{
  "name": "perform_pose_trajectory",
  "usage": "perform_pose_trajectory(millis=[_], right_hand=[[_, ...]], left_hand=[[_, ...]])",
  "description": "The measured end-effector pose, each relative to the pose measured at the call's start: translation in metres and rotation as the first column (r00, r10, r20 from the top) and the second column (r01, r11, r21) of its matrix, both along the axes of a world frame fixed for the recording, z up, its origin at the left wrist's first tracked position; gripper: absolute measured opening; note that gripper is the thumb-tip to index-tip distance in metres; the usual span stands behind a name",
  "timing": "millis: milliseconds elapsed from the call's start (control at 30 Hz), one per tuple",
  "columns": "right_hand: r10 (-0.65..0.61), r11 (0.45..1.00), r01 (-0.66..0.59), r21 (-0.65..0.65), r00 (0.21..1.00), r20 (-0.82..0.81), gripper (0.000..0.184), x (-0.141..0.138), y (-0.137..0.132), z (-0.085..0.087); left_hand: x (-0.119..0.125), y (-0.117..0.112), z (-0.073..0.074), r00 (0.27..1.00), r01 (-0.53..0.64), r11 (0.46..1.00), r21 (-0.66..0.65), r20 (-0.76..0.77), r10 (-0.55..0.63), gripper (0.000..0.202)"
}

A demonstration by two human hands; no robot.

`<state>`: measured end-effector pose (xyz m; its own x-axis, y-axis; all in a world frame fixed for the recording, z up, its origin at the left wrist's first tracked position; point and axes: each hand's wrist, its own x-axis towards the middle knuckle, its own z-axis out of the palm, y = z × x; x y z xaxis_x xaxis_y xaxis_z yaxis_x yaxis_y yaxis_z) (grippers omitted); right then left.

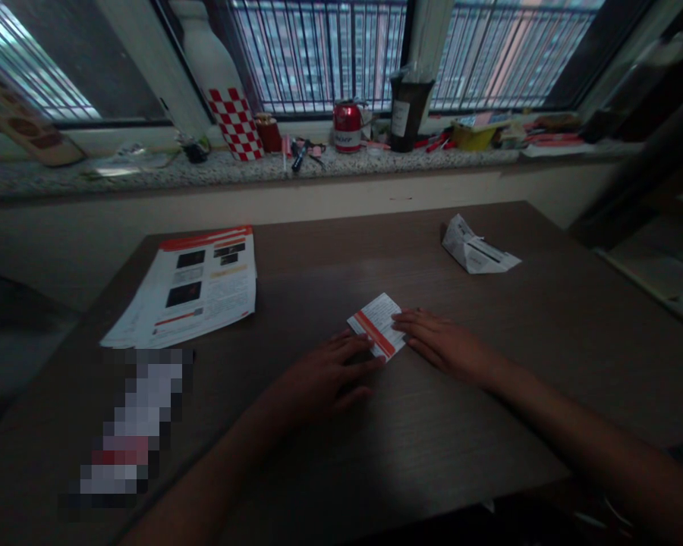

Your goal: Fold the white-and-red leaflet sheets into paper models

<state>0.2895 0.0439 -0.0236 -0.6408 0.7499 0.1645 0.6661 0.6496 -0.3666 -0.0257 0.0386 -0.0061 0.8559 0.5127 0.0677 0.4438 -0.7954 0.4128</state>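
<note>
A small folded square of printed paper (380, 322), white with an orange-red stripe, lies on the brown table (319, 265), one corner pointing away from me. My left hand (341, 371) rests at its near left side, fingers spread and the fingertips touching its edge. From the right, my right hand (438, 341) reaches it with fingers stretched out, the tips on its right edge. Neither hand grips the paper. Farther back on the right stands a folded paper shape (475, 254) with printing on it.
At the left lies a stack of printed sheets (205, 284), and nearer me a pixelated, blurred-out object (130, 425). Along the stone windowsill (341, 163) stand a red-and-white checkered vase (228, 98), a red can (347, 127), a dark pouch (408, 114) and a yellow container (473, 135).
</note>
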Motion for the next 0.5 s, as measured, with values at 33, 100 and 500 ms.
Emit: perform_pose_trajectory(millis=[33, 100, 500], right_hand=[[-0.016, 1.0, 0.016, 0.005, 1.0, -0.003, 0.044, -0.002, 0.0, 0.002], [-0.044, 0.999, 0.045, 0.025, 0.999, -0.014, 0.049, -0.008, 0.002, 0.004], [0.16, 0.985, -0.164, 0.06, 0.984, 0.074, 0.06, -0.044, 0.048, -0.015]], left_hand=[[0.0, 0.0, 0.0, 1.0, -0.002, 1.0, 0.004, -0.005, 0.002, 0.054], [-0.001, 0.0, 0.0, 1.0, -0.01, 1.0, 0.022, -0.013, 0.011, 0.054], [-0.004, -0.001, 0.004, 0.998, -0.031, 0.998, 0.048, -0.062, 0.034, 0.057]])
